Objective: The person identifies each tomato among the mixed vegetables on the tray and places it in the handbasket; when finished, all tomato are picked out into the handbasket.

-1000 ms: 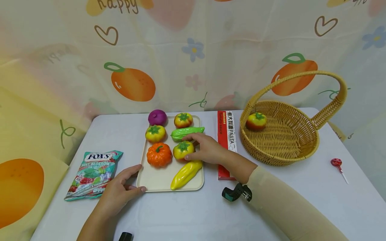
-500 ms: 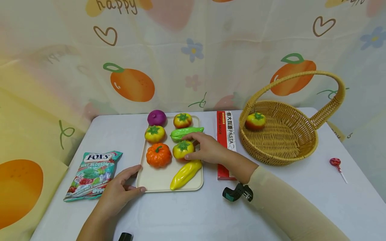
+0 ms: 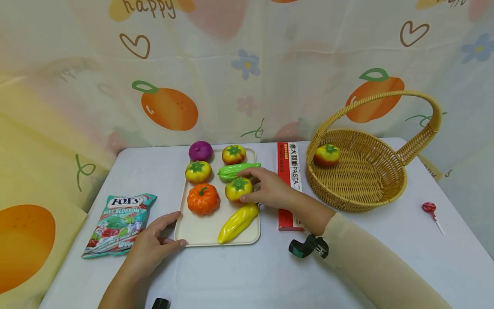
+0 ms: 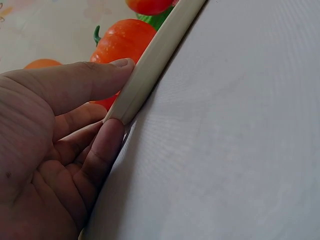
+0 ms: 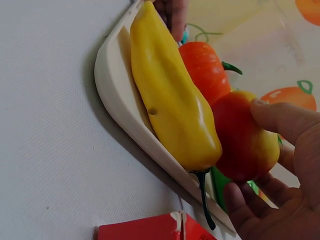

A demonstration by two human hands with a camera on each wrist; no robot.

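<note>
My right hand grips a yellow-and-red toy tomato with a green leafy top, thumb and fingers on its sides. In the right wrist view the tomato is beside a long yellow pepper with a dark stem. My left hand holds the near left corner of the cream tray; the left wrist view shows its digits on the rim. On the tray lie an orange pumpkin, a ridged green vegetable, two more tomatoes and a purple onion.
Right of the tray lies a red pasta box. Beyond it stands a wicker basket with a tall handle and one tomato inside. A candy bag lies at left, a red lollipop at far right.
My right hand has shifted slightly right and the tomato has moved with it, away from the pumpkin. The left hand and tray have stayed in place.
</note>
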